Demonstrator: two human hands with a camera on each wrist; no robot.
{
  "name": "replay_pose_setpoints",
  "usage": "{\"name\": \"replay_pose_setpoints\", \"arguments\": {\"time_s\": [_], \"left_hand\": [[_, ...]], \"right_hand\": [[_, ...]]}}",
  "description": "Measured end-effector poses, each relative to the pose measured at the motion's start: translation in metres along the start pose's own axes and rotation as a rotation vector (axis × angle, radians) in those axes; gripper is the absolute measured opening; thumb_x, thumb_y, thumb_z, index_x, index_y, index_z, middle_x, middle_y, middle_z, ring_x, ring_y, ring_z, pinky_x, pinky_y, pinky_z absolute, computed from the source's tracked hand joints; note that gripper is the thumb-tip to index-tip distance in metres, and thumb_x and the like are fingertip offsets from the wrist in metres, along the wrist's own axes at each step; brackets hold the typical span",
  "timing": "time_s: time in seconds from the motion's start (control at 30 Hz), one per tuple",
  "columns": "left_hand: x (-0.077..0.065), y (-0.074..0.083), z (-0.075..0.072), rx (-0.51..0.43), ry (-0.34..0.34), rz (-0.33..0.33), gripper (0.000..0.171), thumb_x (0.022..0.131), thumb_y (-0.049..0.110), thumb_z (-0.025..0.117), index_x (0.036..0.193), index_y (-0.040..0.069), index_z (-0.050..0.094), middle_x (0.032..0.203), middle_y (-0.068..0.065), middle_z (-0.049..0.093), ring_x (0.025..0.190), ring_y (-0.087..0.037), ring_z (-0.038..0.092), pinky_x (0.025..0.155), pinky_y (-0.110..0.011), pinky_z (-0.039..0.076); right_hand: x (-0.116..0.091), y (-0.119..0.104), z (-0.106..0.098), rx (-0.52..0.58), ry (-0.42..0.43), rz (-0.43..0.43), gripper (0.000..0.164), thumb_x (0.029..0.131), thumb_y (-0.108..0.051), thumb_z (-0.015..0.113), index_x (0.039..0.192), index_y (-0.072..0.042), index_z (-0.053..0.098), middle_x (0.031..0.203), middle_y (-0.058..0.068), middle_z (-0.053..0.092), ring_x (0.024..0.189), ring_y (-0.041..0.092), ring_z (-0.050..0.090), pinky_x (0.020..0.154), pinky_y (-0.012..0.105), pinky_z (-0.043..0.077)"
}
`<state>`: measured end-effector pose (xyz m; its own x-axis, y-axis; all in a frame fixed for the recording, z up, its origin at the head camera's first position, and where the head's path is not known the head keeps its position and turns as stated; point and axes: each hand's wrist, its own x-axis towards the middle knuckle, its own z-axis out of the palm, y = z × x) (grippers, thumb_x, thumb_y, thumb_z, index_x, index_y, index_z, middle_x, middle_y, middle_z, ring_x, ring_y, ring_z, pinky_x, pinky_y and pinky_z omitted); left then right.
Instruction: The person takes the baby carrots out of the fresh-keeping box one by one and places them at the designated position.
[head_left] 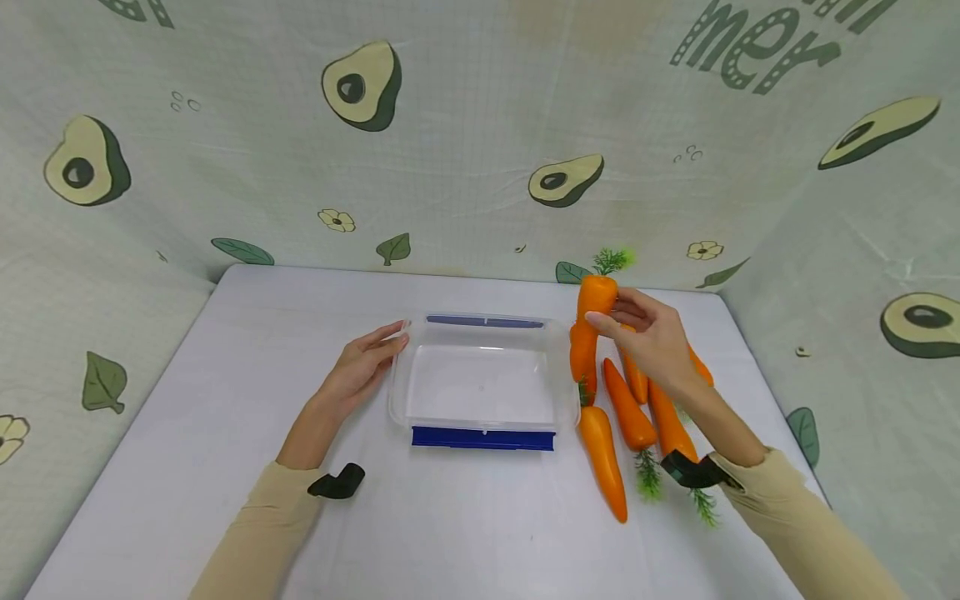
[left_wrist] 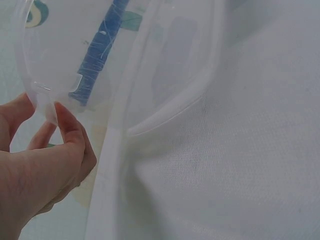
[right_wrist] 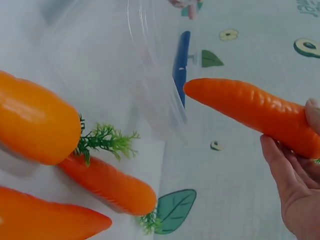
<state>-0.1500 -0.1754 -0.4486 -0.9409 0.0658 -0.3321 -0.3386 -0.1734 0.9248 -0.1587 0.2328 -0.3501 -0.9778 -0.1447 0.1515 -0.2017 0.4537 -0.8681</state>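
A clear plastic container (head_left: 483, 421) with blue clips stands mid-table, its lid off. My left hand (head_left: 356, 375) pinches its left rim near the far corner; the left wrist view shows thumb and fingertips on the clear edge (left_wrist: 51, 112). In my right hand (head_left: 656, 337) is a toy carrot (head_left: 598, 293), gripped near its leafy end, raised beside the container's right side. Its narrow tip (right_wrist: 197, 87) points towards the container in the right wrist view. Inside the container only its bare clear bottom shows.
More toy carrots lie right of the container: one at its near right corner (head_left: 602, 462), another beside it (head_left: 628, 408), and one below the right wrist (head_left: 670, 421). A patterned cloth (head_left: 465, 125) hangs behind the white table (head_left: 187, 467).
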Motion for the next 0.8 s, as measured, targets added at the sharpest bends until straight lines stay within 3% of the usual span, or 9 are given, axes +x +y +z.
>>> {"name": "replay_pose_setpoints", "arguments": {"time_s": [0.3, 0.6, 0.8], "left_hand": [[-0.001, 0.0, -0.002, 0.0, -0.011, 0.002, 0.058, 0.103, 0.019, 0.066, 0.155, 0.005, 0.045, 0.123, 0.005, 0.059, 0.102, -0.004, 0.052, 0.092, -0.017, 0.044], [-0.001, 0.001, -0.001, 0.013, -0.01, -0.011, 0.06, 0.102, 0.023, 0.068, 0.155, 0.008, 0.046, 0.138, 0.0, 0.05, 0.106, -0.005, 0.048, 0.093, -0.017, 0.042], [-0.001, 0.001, -0.001, 0.009, -0.013, -0.019, 0.06, 0.102, 0.023, 0.068, 0.155, 0.008, 0.046, 0.137, 0.001, 0.051, 0.107, -0.005, 0.048, 0.093, -0.017, 0.042]], "right_hand": [[-0.018, 0.008, -0.028, -0.015, 0.047, 0.066, 0.059, 0.099, -0.029, 0.072, 0.148, -0.003, 0.052, 0.12, -0.003, 0.066, 0.104, -0.002, 0.065, 0.086, 0.012, 0.053], [-0.037, 0.025, -0.052, -0.055, 0.099, 0.111, 0.065, 0.1, -0.029, 0.07, 0.152, 0.002, 0.046, 0.116, -0.013, 0.063, 0.101, -0.007, 0.063, 0.082, 0.01, 0.052], [-0.051, 0.04, -0.071, -0.05, 0.11, 0.15, 0.067, 0.102, -0.025, 0.068, 0.154, 0.006, 0.039, 0.112, -0.025, 0.062, 0.1, -0.01, 0.062, 0.083, 0.008, 0.051]]}}
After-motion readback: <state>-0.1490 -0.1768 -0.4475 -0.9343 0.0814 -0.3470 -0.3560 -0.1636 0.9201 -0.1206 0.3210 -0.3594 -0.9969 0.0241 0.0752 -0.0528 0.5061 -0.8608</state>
